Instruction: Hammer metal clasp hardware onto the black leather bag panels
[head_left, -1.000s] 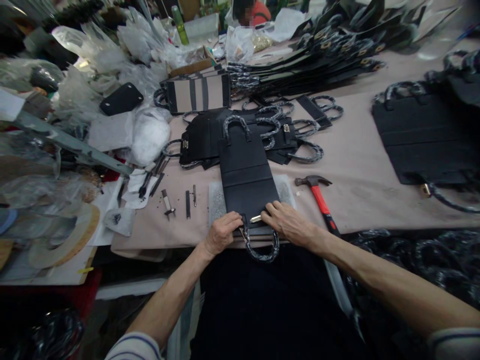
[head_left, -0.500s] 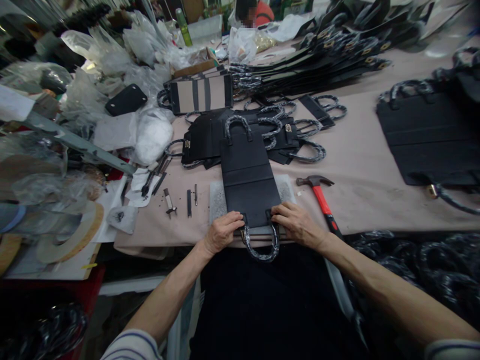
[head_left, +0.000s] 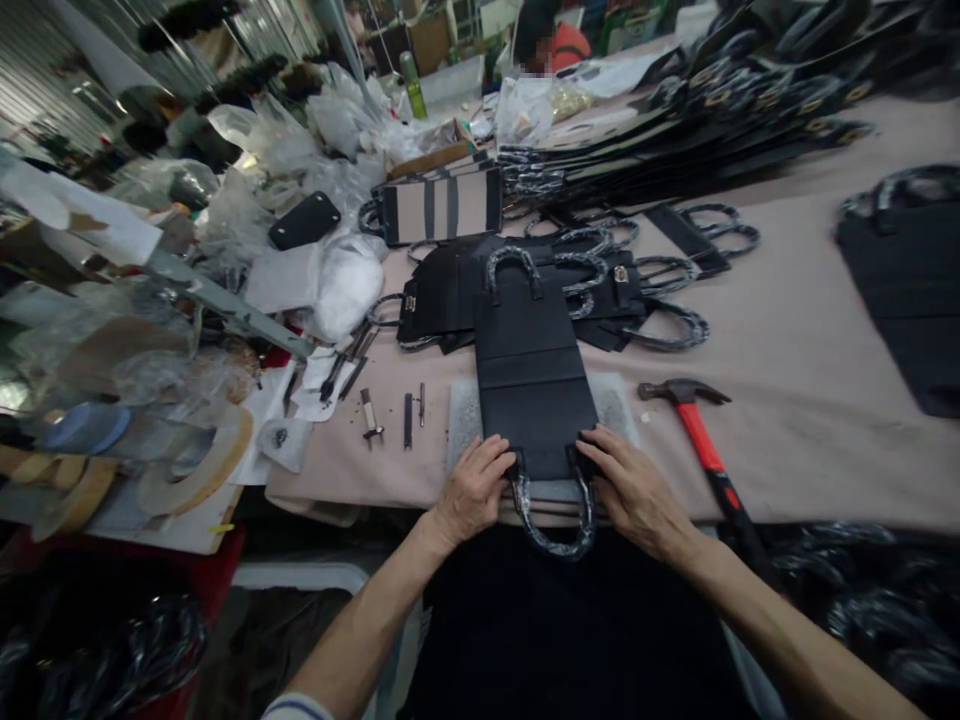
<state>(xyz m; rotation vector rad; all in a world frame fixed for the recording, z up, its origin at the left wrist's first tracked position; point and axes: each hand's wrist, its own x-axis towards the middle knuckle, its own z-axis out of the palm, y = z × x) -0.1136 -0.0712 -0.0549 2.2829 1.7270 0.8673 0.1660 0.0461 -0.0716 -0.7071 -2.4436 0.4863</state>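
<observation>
A flat black bag panel (head_left: 534,380) lies lengthwise on a grey pad (head_left: 465,420) at the table's near edge. One wrapped handle (head_left: 553,515) hangs over the edge toward me; the other handle (head_left: 513,267) is at the far end. My left hand (head_left: 474,488) grips the panel's near left corner, fingers curled. My right hand (head_left: 634,488) holds the near right corner, fingers bent over the edge. A red-handled hammer (head_left: 701,432) lies just right of my right hand.
Small metal punches (head_left: 390,412) lie left of the pad. More black panels with handles (head_left: 600,285) are piled behind, and a long stack (head_left: 697,140) runs along the back. Plastic bags and clutter (head_left: 247,200) fill the left. Another black bag (head_left: 907,290) lies at the right. A person sits far behind.
A small brass piece that showed between my hands a second ago is out of sight. My right hand slid to the panel's right corner. The view shifted left.
</observation>
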